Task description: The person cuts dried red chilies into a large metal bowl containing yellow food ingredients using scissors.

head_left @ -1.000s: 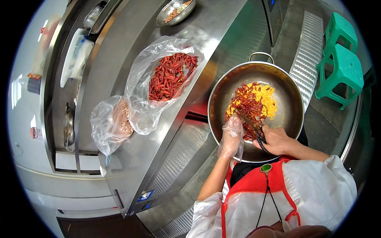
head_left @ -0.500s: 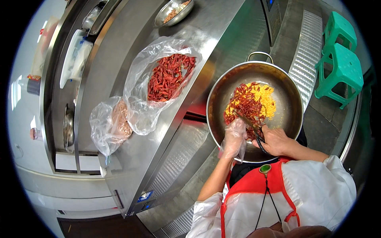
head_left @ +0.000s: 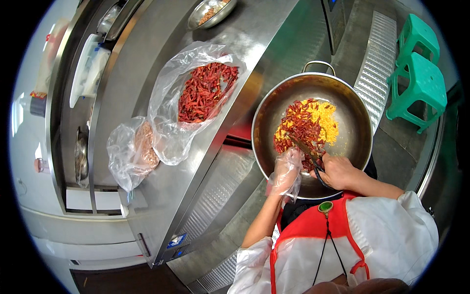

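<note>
Over the near side of a wide metal pot (head_left: 353,113), my two hands work close together. My left hand (head_left: 287,171), in a clear plastic glove, is closed with its fingertips against dried red chilies; most of what it grips is hidden. My bare right hand (head_left: 338,171) is wrapped round the black handles of scissors (head_left: 319,169), whose dark blades point up and left past my left fingertips. Below the blades lies a heap of cut dried red chilies (head_left: 303,122), beside and partly over yellow crumbly bits (head_left: 324,120).
On the steel counter (head_left: 161,196) at left, an open clear bag holds whole dried chilies (head_left: 205,93). A second bag has small light-brown pieces (head_left: 147,144). A metal bowl (head_left: 211,13) sits at the back. Green plastic stools (head_left: 420,81) stand at right; shelves (head_left: 98,122) run along the left.
The whole view has shifted slightly. Both hands stay over the near part of the pot, with the scissors still in my right hand.
</note>
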Tool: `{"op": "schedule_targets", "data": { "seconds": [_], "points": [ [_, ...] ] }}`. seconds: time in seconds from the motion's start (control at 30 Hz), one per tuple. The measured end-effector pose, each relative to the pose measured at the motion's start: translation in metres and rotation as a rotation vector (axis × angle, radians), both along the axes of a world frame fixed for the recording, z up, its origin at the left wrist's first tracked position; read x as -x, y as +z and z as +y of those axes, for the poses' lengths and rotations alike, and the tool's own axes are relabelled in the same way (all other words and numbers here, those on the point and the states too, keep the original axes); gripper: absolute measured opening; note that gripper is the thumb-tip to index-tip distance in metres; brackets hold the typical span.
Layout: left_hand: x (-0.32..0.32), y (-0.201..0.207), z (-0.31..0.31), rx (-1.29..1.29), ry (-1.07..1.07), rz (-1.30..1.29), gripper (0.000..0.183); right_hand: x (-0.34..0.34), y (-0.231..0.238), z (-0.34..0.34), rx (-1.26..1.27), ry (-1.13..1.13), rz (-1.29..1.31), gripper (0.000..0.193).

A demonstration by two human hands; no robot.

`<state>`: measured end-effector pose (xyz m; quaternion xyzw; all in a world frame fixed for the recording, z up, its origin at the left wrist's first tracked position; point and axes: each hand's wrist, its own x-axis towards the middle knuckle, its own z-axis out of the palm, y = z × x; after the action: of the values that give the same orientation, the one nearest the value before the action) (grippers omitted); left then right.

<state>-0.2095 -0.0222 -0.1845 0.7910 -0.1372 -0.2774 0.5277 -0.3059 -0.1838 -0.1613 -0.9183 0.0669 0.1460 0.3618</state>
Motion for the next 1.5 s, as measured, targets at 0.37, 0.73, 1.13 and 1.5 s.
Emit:
{"op": "schedule_targets", "data": {
  "seconds": [0.37, 0.73, 1.13, 1.5],
  "points": [
    [-0.001, 0.015, -0.002, -0.156, -0.021, -0.046, 0.022, 0.001, -0.004, 0.002, 0.040, 0.002, 0.038, 0.061],
    [-0.007, -0.004, 0.003, 0.049, 0.089, 0.008, 0.020, 0.000, -0.013, 0.001, 0.005, -0.084, 0.003, 0.057],
    [-0.002, 0.012, 0.000, 0.128, 0.096, 0.149, 0.023, -0.004, 0.005, -0.001, 0.033, 0.062, 0.120, 0.077],
    [0.004, 0.011, -0.006, 0.091, 0.075, 0.180, 0.019, -0.004, 0.003, -0.001, -0.019, 0.043, 0.102, 0.076]
  ]
}}
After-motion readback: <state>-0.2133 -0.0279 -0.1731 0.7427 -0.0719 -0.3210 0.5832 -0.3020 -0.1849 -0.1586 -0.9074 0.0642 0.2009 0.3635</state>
